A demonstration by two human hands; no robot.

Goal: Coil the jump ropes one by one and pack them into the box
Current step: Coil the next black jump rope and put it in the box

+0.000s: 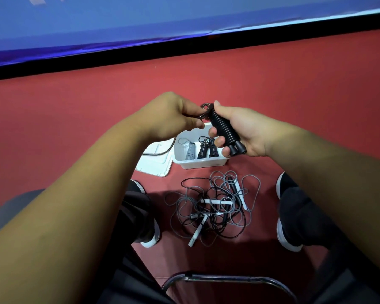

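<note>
Jump ropes, three lots, above and on a red floor [75,102]; a seated person works over them.

White lid [154,165]: flat on the floor, just beside the box's left wall. A dark cord [162,152] curves across it and runs up behind the left wrist; its upper end is hidden.

Left hand [173,115]: raised above the floor, fingers curled, thumb and fingertips pinching the small loop of rope at the top of the held bundle.

White box [203,165]: open, on the floor below the hands. Inside, side by side and leaning: one grey coiled rope [190,151] at the left, then two black coiled ropes [207,149].

Black jump rope [223,128]: wound tightly round its paired handles, held in the air over the box's right end, handle ends pointing down and right.

Right hand [244,130]: wrapped round the wound bundle, thumb up along its top, fingers curled beneath.

Loose pile [213,207]: grey and black ropes with white and black handles, tangled on the floor, nearer the person than the box, between the left shoe [150,240] and the right shoe [287,240].

Metal chair frame [228,279]: at the near edge, between the knees.
</note>
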